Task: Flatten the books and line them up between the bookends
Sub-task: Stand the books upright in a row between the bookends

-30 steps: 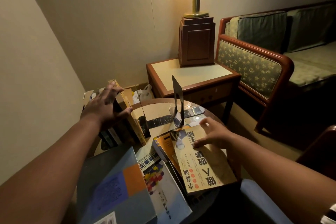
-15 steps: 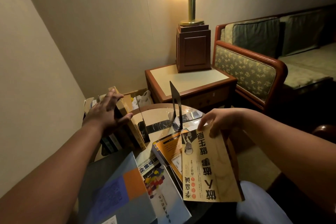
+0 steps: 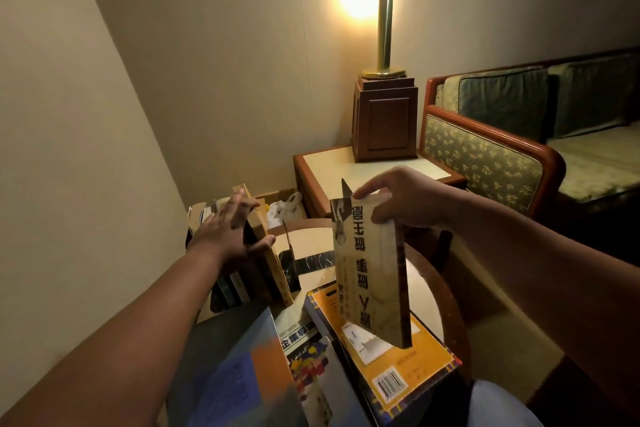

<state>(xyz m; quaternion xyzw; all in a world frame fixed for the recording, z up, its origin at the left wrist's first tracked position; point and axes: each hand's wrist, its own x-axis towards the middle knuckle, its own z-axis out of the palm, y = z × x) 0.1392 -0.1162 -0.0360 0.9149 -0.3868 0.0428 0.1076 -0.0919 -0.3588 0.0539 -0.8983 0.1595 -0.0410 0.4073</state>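
Observation:
My right hand (image 3: 401, 199) grips the top edge of a tan book with black characters (image 3: 369, 274), which hangs upright in the air above the round table (image 3: 436, 291). Behind that book only the tip of the black bookend (image 3: 345, 188) shows. My left hand (image 3: 230, 230) rests with spread fingers on a row of upright books (image 3: 256, 270) at the table's left edge, thumb against the outermost tan one. Below the lifted book lie an orange book with a barcode (image 3: 398, 367), a white book with a colourful cover (image 3: 311, 367) and a blue-grey book (image 3: 239, 381).
A wooden side table (image 3: 329, 166) carries a lamp on a square wooden base (image 3: 384, 118). A patterned sofa with a red wooden frame (image 3: 495, 163) stands on the right. A white bag (image 3: 285, 208) and cardboard sit on the floor by the wall.
My right hand has lifted the tan book off the pile and raised it upright in front of the bookend. My left hand has stayed on the upright books.

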